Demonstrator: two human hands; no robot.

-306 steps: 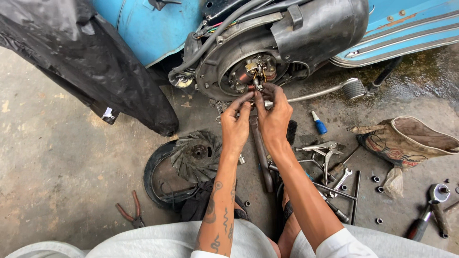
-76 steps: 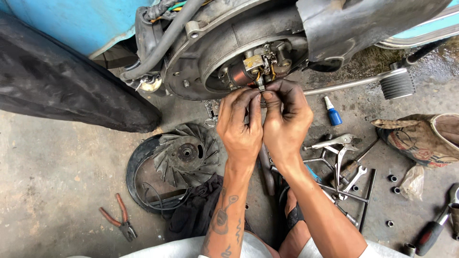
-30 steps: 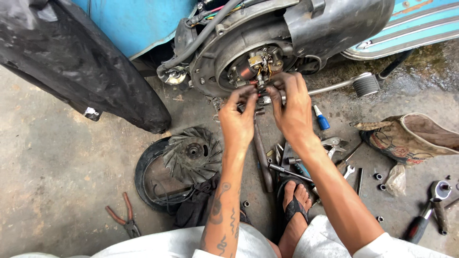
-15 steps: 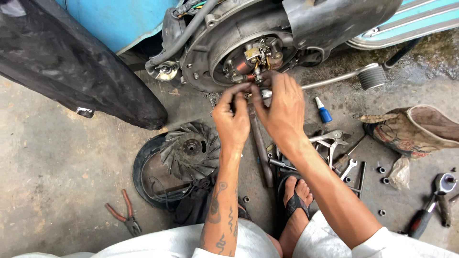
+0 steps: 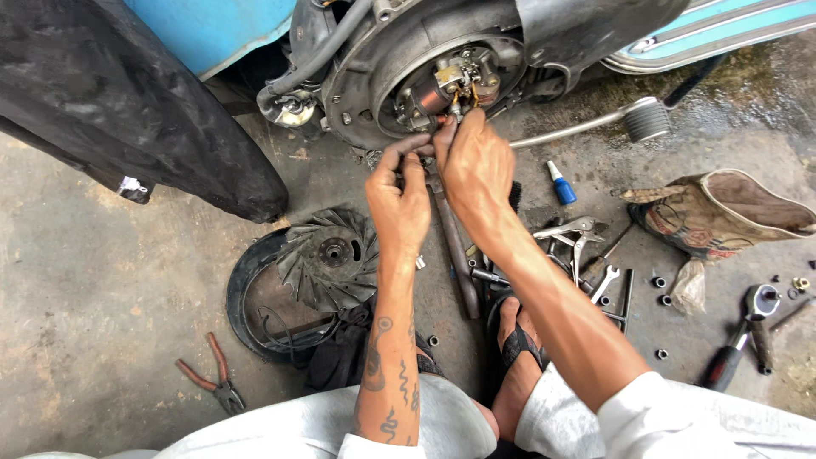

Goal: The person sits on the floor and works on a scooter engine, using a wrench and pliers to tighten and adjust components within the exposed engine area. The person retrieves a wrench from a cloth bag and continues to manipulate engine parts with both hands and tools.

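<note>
Head view: both hands, left hand [image 5: 399,204] and right hand [image 5: 473,161], are pinching thin, fragile wiring at the stator plate [image 5: 446,81], upper centre, fingers closed.

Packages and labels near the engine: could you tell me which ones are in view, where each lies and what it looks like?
Small tube: on the concrete right of the right hand, blue body, white nozzle.
Cloth pouch: far right, open, patterned, worn.
White tag: on the black cover, left.
No screens or signs.
</note>
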